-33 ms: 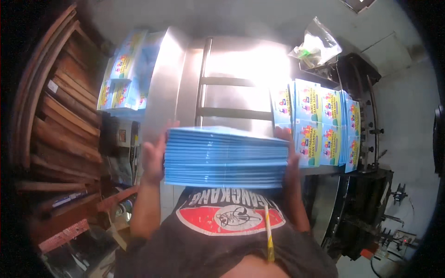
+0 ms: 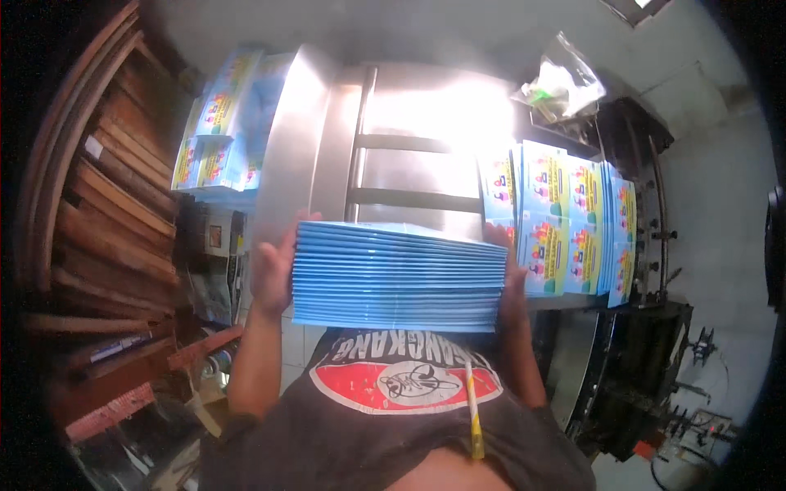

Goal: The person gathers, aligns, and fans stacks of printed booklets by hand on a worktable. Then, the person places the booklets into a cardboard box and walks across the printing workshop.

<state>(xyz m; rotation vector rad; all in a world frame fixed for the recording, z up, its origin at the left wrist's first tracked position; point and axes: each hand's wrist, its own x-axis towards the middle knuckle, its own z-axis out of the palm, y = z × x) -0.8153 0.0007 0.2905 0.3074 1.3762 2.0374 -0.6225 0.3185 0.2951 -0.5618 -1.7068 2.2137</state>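
Note:
A thick stack of light blue booklets (image 2: 399,277) is held level in front of my chest, above the near edge of a shiny metal table (image 2: 327,139). My left hand (image 2: 273,266) presses flat against the stack's left side. My right hand (image 2: 512,282) clasps its right side, mostly hidden behind the stack. A yellow pencil (image 2: 474,413) hangs at my dark shirt.
Printed blue and yellow booklets stand upright on the table's right (image 2: 565,221). Another pile of them lies at the far left (image 2: 221,131). A clear plastic bag (image 2: 565,82) sits at the back right. Wooden boards (image 2: 106,213) lean on the left. Dark machinery (image 2: 639,385) stands at the right.

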